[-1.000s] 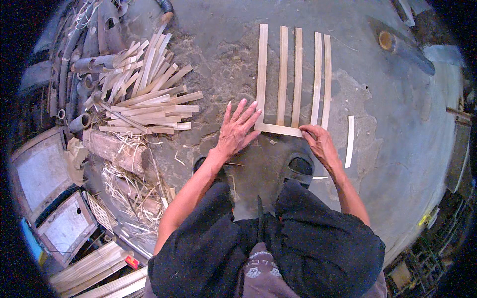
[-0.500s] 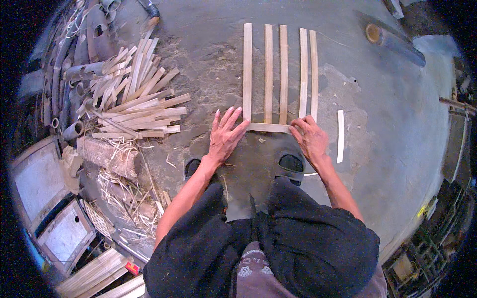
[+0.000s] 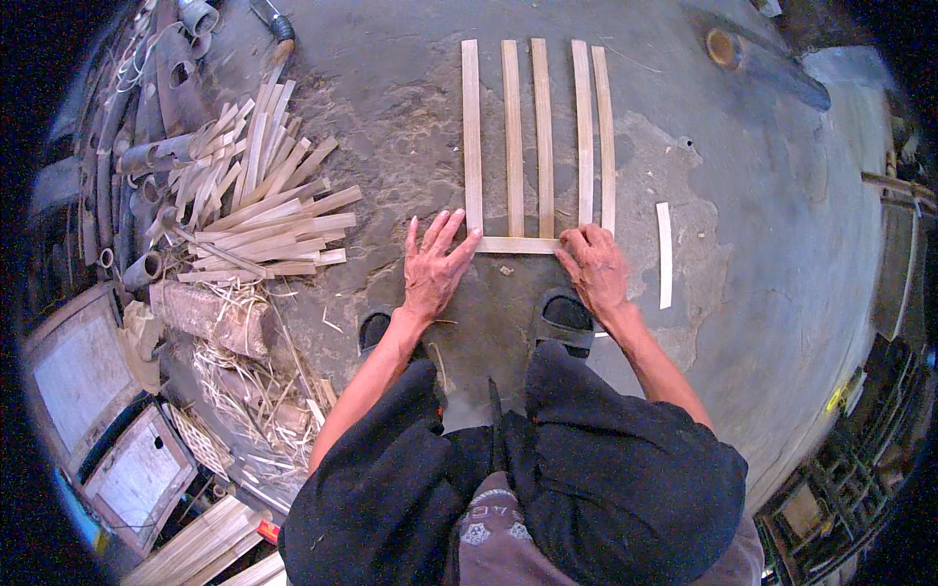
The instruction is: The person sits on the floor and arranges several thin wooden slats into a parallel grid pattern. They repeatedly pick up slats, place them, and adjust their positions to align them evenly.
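Note:
Several pale bamboo strips (image 3: 542, 137) lie lengthwise, side by side with gaps, on the floor ahead of me. A shorter strip (image 3: 518, 245) lies crosswise at their near ends. At its left end rests the thumb of my left hand (image 3: 433, 269), close to the foot of the leftmost long strip; its other fingers are spread over the floor. My right hand (image 3: 596, 269) has its fingers bent and pinched on the crosswise strip's right end. It hides the near ends of the two rightmost long strips in part.
A heap of cut strips (image 3: 264, 215) lies at left, beside bamboo tubes (image 3: 156, 153) and a block (image 3: 210, 314) among shavings. A knife-like tool with a dark handle (image 3: 277, 27) is at the top. One thin strip (image 3: 665, 256) lies right; a bamboo length (image 3: 772, 68) is far right.
The whole floor scene has shifted slightly left and up in view. My right hand's fingers have closed in over the crosswise strip's right end; my left hand stays at its left end.

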`<state>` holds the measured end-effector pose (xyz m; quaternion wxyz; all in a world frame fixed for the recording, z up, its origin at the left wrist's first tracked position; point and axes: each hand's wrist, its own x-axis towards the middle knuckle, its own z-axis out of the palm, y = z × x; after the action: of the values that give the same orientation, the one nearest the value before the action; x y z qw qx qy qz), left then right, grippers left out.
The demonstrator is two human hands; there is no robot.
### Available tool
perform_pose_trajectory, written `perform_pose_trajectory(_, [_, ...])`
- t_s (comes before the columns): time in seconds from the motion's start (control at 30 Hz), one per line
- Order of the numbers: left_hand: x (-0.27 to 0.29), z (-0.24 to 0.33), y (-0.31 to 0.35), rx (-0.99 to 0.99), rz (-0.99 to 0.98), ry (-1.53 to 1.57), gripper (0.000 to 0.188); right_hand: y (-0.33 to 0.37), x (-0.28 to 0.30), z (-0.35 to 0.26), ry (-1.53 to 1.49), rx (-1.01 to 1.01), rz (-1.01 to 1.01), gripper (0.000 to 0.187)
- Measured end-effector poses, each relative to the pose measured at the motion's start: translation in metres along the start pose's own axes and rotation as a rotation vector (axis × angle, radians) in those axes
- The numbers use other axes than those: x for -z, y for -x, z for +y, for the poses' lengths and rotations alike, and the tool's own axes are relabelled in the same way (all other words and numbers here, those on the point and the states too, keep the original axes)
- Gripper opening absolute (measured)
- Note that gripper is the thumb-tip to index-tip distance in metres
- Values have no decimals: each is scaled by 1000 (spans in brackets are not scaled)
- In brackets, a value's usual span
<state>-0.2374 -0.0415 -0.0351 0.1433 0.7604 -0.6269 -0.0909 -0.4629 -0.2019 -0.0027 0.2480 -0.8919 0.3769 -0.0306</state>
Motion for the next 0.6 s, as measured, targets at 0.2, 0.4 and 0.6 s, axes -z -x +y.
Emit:
perform_pose_trajectory(0.2, [1,2,-1,8,0,-3,42,2,-5,3,2,55,67,24])
perform_pose_trajectory(0.4, [2,2,0,17,-16,-5,42,1,0,0,-4,76,75,26])
perform_pose_trajectory(0.6, [11,3,-2,100,-57,173,55,4,-4,6,18,119,100,25])
